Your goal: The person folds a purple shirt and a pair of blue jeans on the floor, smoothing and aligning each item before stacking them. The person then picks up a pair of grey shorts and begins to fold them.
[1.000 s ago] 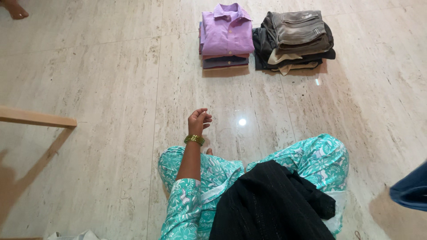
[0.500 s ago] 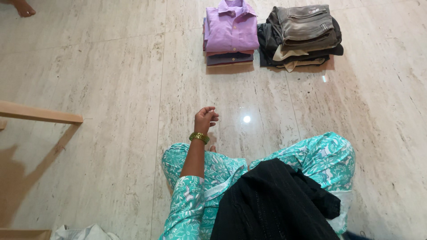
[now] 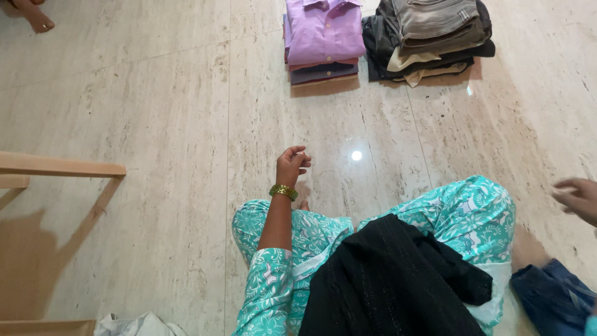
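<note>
Head view, reading from nine o'clock across: a pale wooden frame (image 3: 59, 167) juts in low over the floor (image 3: 155, 112), which is polished beige stone, streaked and glossy enough to throw back a spot of light. My left hand (image 3: 292, 164) hangs just above it near centre, fingers loosely curled and grasping nothing, a gold bangle (image 3: 283, 191) on the wrist. From that hand, the folded shirts (image 3: 323, 38) lie at twelve o'clock, well apart, a lilac collared one on top, smooth and flat. Just beside them at one o'clock sits the trouser stack (image 3: 435, 34), thicker, grey and dark heavy cloth. A black knit cloth (image 3: 392, 280) drapes over my lap. At three o'clock my right hand (image 3: 577, 198) is blurred; I cannot tell its grip. The blue denim garment (image 3: 553, 298) lies crumpled below it, nearer this hand.
</note>
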